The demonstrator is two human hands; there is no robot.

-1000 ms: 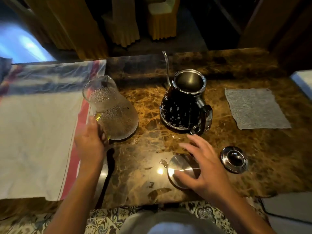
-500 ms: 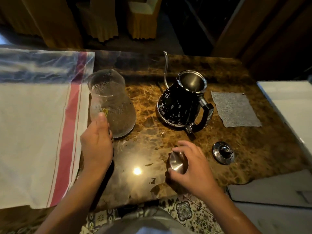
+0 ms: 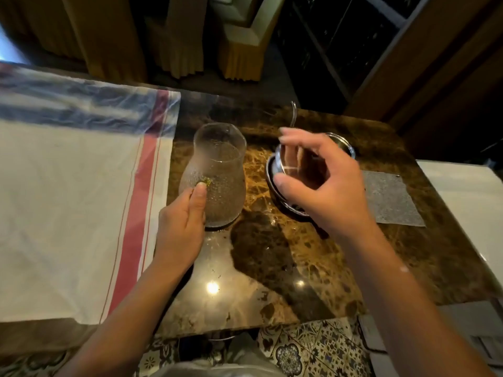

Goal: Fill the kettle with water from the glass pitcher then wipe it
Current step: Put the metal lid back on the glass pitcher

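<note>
Lidding step, I judge: right hand (image 3: 324, 183) pinches round steel lid (image 3: 285, 165) over black kettle (image 3: 288, 205), centre frame; left hand (image 3: 181, 227) grips dimpled glass pitcher (image 3: 217, 172). Next: seat lid squarely.

Dining room, marble table (image 3: 272, 268), skirted chairs (image 3: 239, 50), striped tablecloth (image 3: 68, 200)

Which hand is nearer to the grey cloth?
Right. The right hand hangs over the kettle, just beside the grey cloth; the left hand grips the glass pitcher, farther away.
</note>
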